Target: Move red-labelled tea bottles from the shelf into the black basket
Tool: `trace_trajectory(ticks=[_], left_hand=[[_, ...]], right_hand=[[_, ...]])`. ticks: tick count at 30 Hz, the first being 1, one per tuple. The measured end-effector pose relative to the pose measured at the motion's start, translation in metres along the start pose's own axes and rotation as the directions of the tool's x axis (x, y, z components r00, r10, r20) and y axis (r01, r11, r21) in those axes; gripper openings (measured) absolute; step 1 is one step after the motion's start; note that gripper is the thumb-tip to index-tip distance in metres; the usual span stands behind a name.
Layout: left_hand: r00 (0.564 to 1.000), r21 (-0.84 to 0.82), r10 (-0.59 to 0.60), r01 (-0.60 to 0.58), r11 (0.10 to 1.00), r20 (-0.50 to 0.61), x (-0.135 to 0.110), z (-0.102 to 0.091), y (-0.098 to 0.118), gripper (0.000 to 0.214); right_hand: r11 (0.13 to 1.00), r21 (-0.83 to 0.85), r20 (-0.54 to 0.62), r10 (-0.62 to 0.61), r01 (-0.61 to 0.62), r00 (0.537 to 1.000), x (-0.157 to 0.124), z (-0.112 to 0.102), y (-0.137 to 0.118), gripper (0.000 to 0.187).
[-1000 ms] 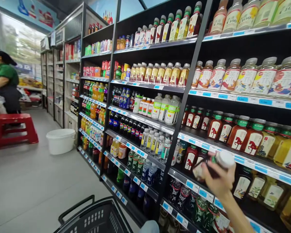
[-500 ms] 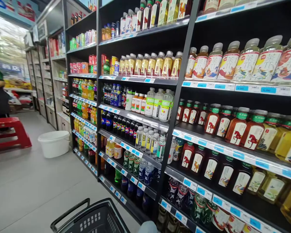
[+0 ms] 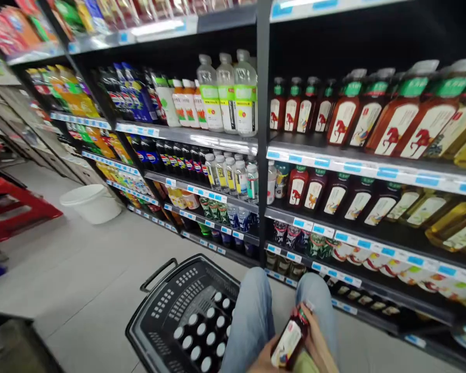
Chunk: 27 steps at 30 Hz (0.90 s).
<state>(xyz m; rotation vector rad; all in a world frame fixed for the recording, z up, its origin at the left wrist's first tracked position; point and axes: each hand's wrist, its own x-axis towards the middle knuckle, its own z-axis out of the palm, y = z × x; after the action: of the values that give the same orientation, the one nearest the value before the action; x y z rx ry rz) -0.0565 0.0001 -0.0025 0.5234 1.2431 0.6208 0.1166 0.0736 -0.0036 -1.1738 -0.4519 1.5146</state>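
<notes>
A red tea bottle [image 3: 289,339] with a white label and green cap lies tilted over my lap at the bottom edge of the view. My right hand [image 3: 319,342] is closed along its right side. My left hand [image 3: 262,363] shows only in part at the frame's edge, cupping the bottle's lower end. Just left of my knees [image 3: 256,305], a black shopping basket [image 3: 159,316] stands on the floor. It holds several white-capped bottles [image 3: 202,336].
Black shelves [image 3: 262,145] packed with drink bottles fill the view ahead and to the right, with blue price tags along their edges. A white bucket [image 3: 90,203] stands at the shelf foot on the left. A red stool [image 3: 11,207] is on the grey floor beyond it.
The view has dropped from the shelves to my lap. My right hand, up at a shelf with a bottle a second ago, is down by my knees. Both hands hold a bottle beside the basket.
</notes>
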Motion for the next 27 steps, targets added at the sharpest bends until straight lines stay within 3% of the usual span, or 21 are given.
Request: trace_trajectory(ticks=[3, 5, 10, 16, 20, 27], left_hand=[[0.985, -0.040, 0.059, -0.053, 0.998, 0.164, 0.016, -0.005, -0.007, 0.098], [0.973, -0.066, 0.083, -0.070, 0.995, 0.214, 0.024, -0.005, -0.012, 0.094], [0.985, -0.059, 0.005, 0.006, 0.998, 0.174, 0.033, -0.004, -0.018, 0.098], [0.982, -0.098, -0.021, 0.041, 0.994, 0.189, 0.028, 0.004, -0.009, 0.089], [0.978, -0.128, -0.048, 0.075, 0.989, 0.203, 0.024, 0.010, -0.004, 0.094], [0.970, -0.141, -0.033, 0.068, 0.988, 0.239, 0.024, 0.010, -0.007, 0.091]], right_hand=[[0.993, 0.076, 0.004, 0.086, -0.086, 0.996, 0.002, 0.008, 0.001, 0.053], [0.989, 0.104, 0.020, 0.107, -0.109, 0.994, 0.005, 0.011, -0.002, 0.051], [0.970, 0.158, 0.045, 0.178, -0.183, 0.983, 0.011, 0.014, -0.011, 0.045], [0.955, 0.115, -0.016, 0.275, -0.272, 0.961, 0.017, 0.018, -0.019, 0.034], [0.941, 0.095, -0.055, 0.332, -0.326, 0.942, 0.024, 0.013, -0.014, 0.031], [0.950, 0.063, -0.091, 0.311, -0.306, 0.946, 0.026, 0.009, -0.007, 0.037]])
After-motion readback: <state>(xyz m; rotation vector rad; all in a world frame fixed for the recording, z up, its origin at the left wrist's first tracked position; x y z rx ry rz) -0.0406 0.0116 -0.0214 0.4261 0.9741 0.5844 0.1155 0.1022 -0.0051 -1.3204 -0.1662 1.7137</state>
